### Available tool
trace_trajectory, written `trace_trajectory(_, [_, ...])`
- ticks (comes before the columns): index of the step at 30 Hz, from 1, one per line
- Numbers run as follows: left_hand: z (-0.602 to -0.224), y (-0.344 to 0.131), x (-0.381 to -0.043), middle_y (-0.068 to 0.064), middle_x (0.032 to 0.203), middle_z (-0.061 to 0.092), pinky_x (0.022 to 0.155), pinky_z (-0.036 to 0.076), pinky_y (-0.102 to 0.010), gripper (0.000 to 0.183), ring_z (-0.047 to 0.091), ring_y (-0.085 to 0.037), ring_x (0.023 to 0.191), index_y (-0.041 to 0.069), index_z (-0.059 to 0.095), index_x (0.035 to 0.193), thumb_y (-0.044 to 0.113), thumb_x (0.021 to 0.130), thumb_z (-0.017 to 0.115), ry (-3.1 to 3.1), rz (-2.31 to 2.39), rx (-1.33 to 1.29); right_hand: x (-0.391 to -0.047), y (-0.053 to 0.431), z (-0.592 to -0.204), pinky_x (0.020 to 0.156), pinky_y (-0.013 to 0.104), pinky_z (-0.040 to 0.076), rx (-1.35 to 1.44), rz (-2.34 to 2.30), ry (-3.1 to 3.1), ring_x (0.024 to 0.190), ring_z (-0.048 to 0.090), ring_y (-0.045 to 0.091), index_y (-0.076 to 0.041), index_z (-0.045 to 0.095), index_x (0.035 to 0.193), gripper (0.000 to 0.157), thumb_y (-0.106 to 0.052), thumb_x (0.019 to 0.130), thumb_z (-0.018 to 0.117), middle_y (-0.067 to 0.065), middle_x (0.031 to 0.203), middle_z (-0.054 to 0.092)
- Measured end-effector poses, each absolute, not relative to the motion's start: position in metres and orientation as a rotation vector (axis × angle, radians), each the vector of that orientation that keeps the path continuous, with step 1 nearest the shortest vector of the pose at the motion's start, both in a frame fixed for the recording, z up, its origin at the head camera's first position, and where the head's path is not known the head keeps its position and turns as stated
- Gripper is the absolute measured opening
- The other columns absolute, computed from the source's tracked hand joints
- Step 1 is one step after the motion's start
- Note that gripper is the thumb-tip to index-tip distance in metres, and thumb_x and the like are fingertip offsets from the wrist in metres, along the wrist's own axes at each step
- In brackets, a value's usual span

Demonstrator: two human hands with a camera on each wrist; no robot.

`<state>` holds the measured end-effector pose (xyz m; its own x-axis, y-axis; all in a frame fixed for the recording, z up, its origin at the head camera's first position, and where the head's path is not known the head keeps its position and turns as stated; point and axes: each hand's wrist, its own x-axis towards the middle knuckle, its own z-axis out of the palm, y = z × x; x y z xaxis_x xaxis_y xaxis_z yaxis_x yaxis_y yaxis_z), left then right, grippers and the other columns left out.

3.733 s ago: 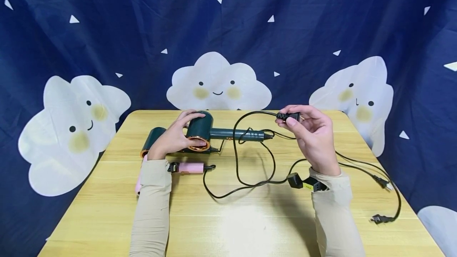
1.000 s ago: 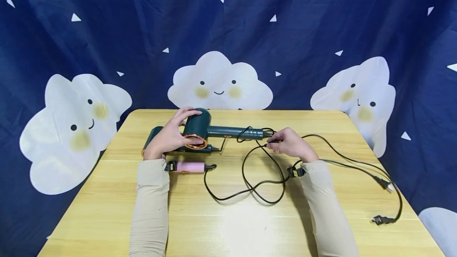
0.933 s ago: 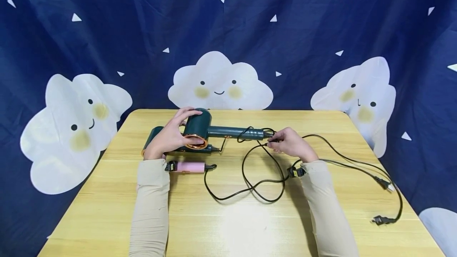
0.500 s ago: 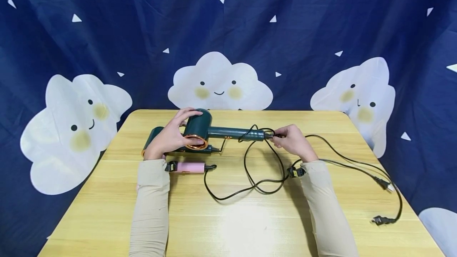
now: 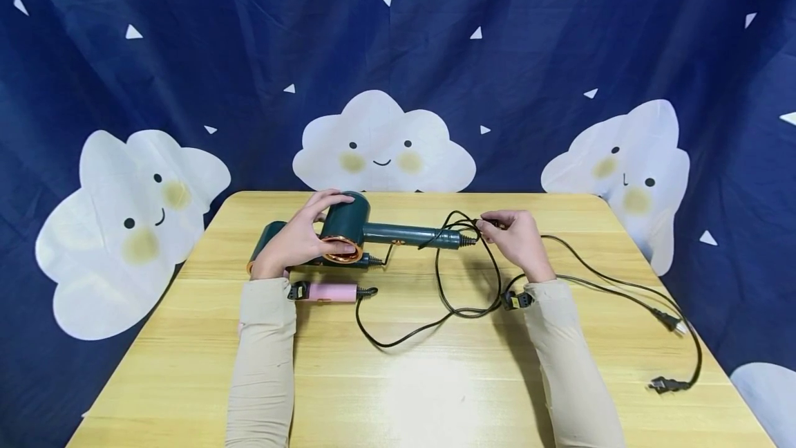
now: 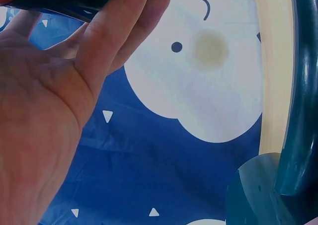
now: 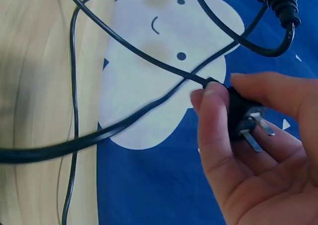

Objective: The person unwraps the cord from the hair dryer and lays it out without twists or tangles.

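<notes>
My left hand [image 5: 295,237] grips the barrel of a dark green hair dryer [image 5: 348,216] with copper trim, its handle pointing right. In the left wrist view, the dryer's barrel [image 6: 59,6] shows between thumb and fingers. My right hand [image 5: 516,237] is just beyond the handle's end. It pinches a black two-pin plug [image 7: 238,108] between thumb and fingers; both metal pins show in the right wrist view. The plug's thin cord [image 7: 134,48] crosses another stretch of black cord [image 7: 139,113]. Near the handle's end, cord loops [image 5: 457,216] pass around the handle.
A second green hair dryer [image 5: 338,263] lies behind the left wrist, partly hidden. In front of it is a pink hair dryer [image 5: 332,292], mostly covered by the left sleeve. Loose cord [image 5: 407,337] crosses the table. Two more plugs [image 5: 668,384] lie at the right.
My right hand came down from higher up with the plug, reached the handle's end, then moved slightly away and right. The cord loop in front has drawn in. The left hand keeps its grip.
</notes>
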<state>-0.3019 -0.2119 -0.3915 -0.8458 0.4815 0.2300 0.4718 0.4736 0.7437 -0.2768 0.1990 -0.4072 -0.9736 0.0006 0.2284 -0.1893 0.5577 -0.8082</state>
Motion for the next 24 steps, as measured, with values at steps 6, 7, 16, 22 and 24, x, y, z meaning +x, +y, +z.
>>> trace_trajectory(6, [-0.392,-0.212,-0.302,-0.002,0.162,0.035,0.109,0.042,-0.054,0.085,0.043,-0.032,0.141,0.030,0.053,0.148,0.029,0.074,0.095,2.691,1.335,0.856,-0.277,0.198,-0.405,0.061,0.015,0.053,0.113,1.496,-2.435,0.066,0.067,0.002,0.004,0.077,0.114,0.027,-0.017,0.097,0.072,0.024,0.090,0.076])
trace_trajectory(7, [-0.392,-0.212,-0.302,-0.002,0.162,0.035,0.109,0.042,-0.054,0.085,0.043,-0.031,0.141,0.030,0.053,0.148,0.029,0.074,0.095,2.692,1.333,0.854,-0.276,0.198,-0.404,0.059,0.015,0.051,0.105,1.511,-2.410,0.065,0.065,0.000,0.003,0.077,0.113,0.027,-0.018,0.096,0.073,0.025,0.089,0.076])
trace_trajectory(16, [-0.393,-0.213,-0.303,-0.001,0.163,0.035,0.109,0.041,-0.054,0.085,0.042,-0.031,0.142,0.032,0.052,0.148,0.031,0.075,0.095,2.691,1.313,0.833,-0.274,0.197,-0.399,0.062,0.017,0.056,0.085,1.689,-2.199,0.066,0.070,0.002,0.007,0.074,0.118,0.032,-0.017,0.096,0.074,-0.016,0.078,0.075])
trace_trajectory(22, [-0.394,-0.213,-0.303,0.000,0.162,0.035,0.110,0.041,-0.054,0.085,0.044,-0.031,0.140,0.033,0.052,0.148,0.033,0.075,0.095,2.691,1.321,0.820,-0.275,0.197,-0.397,0.065,0.019,0.059,0.117,1.732,-2.053,0.065,0.072,0.008,0.008,0.074,0.116,0.030,-0.014,0.096,0.074,-0.019,0.078,0.074])
trace_trajectory(24, [-0.394,-0.213,-0.303,0.000,0.162,0.035,0.110,0.041,-0.054,0.085,0.044,-0.031,0.140,0.033,0.052,0.148,0.032,0.075,0.095,2.694,1.321,0.820,-0.274,0.196,-0.396,0.065,0.019,0.058,0.122,1.728,-2.031,0.065,0.072,0.011,0.006,0.075,0.115,0.029,-0.015,0.096,0.074,-0.018,0.078,0.075])
